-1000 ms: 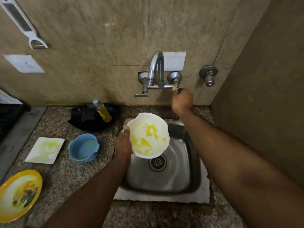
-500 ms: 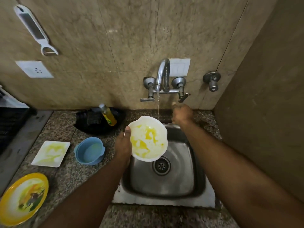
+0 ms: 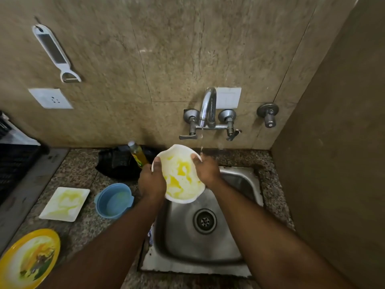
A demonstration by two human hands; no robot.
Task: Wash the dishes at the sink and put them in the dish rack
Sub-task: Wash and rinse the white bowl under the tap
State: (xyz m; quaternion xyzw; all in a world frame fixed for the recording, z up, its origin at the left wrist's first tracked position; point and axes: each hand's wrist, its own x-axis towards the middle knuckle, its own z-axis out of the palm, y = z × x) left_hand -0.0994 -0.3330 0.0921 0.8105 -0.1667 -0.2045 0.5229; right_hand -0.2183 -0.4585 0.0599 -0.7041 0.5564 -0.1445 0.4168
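A white bowl [image 3: 179, 174] smeared with yellow residue is held over the back left of the steel sink [image 3: 239, 245]. My left hand [image 3: 151, 182] grips its left rim, thumb inside. My right hand [image 3: 207, 171] grips its right rim. A thin stream of water runs from the faucet [image 3: 207, 107] and lands by my right hand at the bowl's right edge. On the counter to the left wait a blue bowl [image 3: 113, 200], a white square plate [image 3: 65, 203] with yellow smears and a yellow-rimmed plate [image 3: 29, 259].
A dish soap bottle [image 3: 138, 154] leans on a black bag [image 3: 118, 161] behind the bowl. A black rack [image 3: 14, 163] shows at the far left edge. A wall [image 3: 333, 163] closes in on the right of the sink. A peeler [image 3: 55, 53] hangs above a socket.
My right hand left the faucet's right handle and came down onto the bowl's right rim. Water started running. The bowl has moved slightly back toward the stream.
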